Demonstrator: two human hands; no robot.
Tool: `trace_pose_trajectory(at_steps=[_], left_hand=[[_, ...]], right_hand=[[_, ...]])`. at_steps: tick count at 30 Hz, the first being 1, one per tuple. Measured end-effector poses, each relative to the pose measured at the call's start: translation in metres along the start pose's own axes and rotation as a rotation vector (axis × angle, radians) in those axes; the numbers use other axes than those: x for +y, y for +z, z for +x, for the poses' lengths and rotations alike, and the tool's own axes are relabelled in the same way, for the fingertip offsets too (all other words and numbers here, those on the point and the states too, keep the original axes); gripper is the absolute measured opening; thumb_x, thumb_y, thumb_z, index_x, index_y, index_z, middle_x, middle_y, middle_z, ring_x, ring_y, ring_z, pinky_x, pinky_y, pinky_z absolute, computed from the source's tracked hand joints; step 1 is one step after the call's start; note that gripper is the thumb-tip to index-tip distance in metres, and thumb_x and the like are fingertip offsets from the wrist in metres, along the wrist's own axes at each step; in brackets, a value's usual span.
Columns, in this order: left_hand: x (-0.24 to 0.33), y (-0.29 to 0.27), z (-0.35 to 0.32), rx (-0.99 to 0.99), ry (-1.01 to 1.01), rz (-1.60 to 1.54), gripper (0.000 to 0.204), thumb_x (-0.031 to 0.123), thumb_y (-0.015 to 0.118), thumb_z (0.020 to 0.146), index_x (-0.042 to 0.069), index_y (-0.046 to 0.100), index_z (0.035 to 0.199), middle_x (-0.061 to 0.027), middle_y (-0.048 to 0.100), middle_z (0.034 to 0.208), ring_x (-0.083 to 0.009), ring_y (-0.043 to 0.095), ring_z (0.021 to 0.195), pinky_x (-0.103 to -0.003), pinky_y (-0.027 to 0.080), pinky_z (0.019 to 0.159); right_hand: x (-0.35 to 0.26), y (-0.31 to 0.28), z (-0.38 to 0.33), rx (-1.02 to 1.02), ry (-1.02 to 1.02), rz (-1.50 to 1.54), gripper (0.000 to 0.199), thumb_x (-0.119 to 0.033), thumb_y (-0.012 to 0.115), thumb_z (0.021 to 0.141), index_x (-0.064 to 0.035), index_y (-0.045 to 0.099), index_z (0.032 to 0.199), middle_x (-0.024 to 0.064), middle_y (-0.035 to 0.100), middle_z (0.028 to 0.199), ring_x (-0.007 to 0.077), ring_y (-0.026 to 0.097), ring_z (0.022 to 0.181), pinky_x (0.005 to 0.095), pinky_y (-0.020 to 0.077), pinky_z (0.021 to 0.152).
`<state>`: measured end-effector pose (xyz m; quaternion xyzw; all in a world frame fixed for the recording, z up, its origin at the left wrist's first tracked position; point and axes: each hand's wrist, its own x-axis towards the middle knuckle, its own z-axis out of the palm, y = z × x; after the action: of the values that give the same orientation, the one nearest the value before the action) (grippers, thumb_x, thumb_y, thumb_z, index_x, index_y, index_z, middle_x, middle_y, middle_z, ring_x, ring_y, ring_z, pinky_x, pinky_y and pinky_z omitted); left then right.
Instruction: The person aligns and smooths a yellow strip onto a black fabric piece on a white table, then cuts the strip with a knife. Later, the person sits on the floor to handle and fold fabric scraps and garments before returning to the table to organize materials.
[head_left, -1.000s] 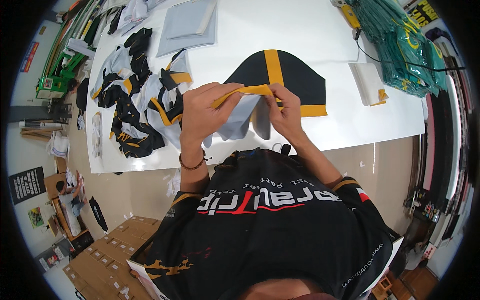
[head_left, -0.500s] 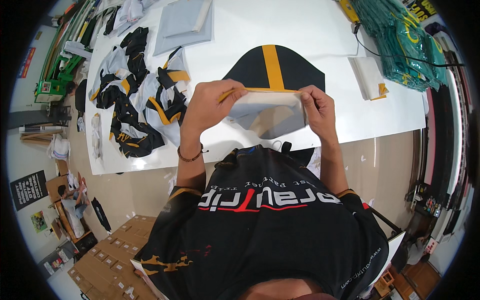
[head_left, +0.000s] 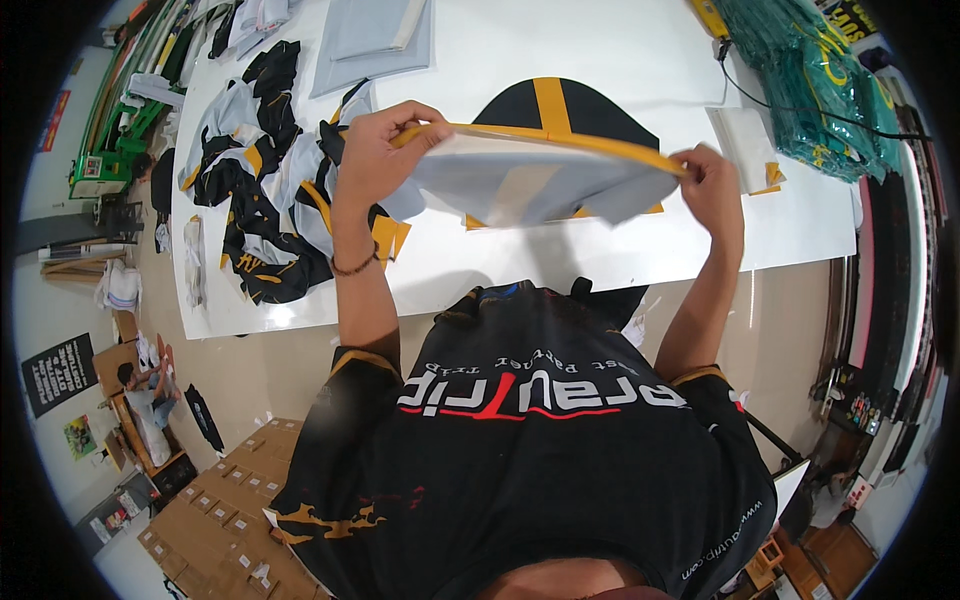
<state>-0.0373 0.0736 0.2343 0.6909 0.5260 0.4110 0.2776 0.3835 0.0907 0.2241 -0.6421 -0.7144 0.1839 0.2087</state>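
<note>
A fabric panel (head_left: 590, 190) is stretched between my two hands above the table, its pale grey back and lighter stripe facing me. A yellow band runs along its upper edge. My left hand (head_left: 380, 150) pinches that band at one end, fingers closed. At the other end, the thumb and fingers of my right hand (head_left: 712, 190) grip the corner. Beyond and partly under the held panel, a black panel (head_left: 615, 115) with a yellow stripe lies on the white table; its middle is hidden. Yellow edges of it show below the held panel.
Black, grey and yellow fabric pieces (head_left: 265, 215) lie heaped at the left. Grey folded sheets (head_left: 365, 50) lie at the far side. To the right are a folded pale piece (head_left: 740, 145), green plastic-wrapped packages (head_left: 815, 95) and a black cable (head_left: 810, 118).
My hands have moved apart and away from me, stretching the yellow-edged panel wider. More of its pale back shows, and the black panel's lower yellow edge has come into sight on the table.
</note>
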Motion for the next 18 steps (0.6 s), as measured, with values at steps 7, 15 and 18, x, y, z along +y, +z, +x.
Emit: trace_pose_trajectory(at_steps=[7,15,18], left_hand=[[-0.053,-0.005,0.034,0.075,0.202,0.361,0.016,0.012,0.077,0.083,0.006,0.078,0.098,-0.0075,0.064,0.075,-0.0175,0.055,0.063,-0.028,0.043,0.058],[-0.003,-0.006,0.037,0.516,0.176,0.379,0.022,0.008,0.076,0.085,0.010,0.080,0.107,-0.0051,0.065,0.066,-0.0094,0.056,0.054,-0.024,0.042,0.051],[-0.008,0.009,0.007,0.425,-0.066,0.055,0.028,0.004,0.073,0.087,0.010,0.078,0.114,-0.0052,0.070,0.067,-0.0043,0.058,0.054,-0.020,0.043,0.050]], right_hand=[[0.035,0.044,0.063,0.486,-0.129,0.139,0.020,0.000,0.067,0.091,-0.0034,0.076,0.108,0.0066,0.069,0.089,0.0136,0.063,0.065,0.0273,0.0497,0.059],[0.006,0.021,0.083,0.563,-0.071,1.130,0.024,0.000,0.059,0.097,0.0116,0.067,0.116,0.0181,0.068,0.112,0.0249,0.070,0.096,0.0336,0.0605,0.087],[0.042,0.048,0.072,0.510,-0.048,1.112,0.023,0.001,0.058,0.097,0.0099,0.068,0.115,0.0166,0.069,0.110,0.0212,0.069,0.098,0.0324,0.0584,0.088]])
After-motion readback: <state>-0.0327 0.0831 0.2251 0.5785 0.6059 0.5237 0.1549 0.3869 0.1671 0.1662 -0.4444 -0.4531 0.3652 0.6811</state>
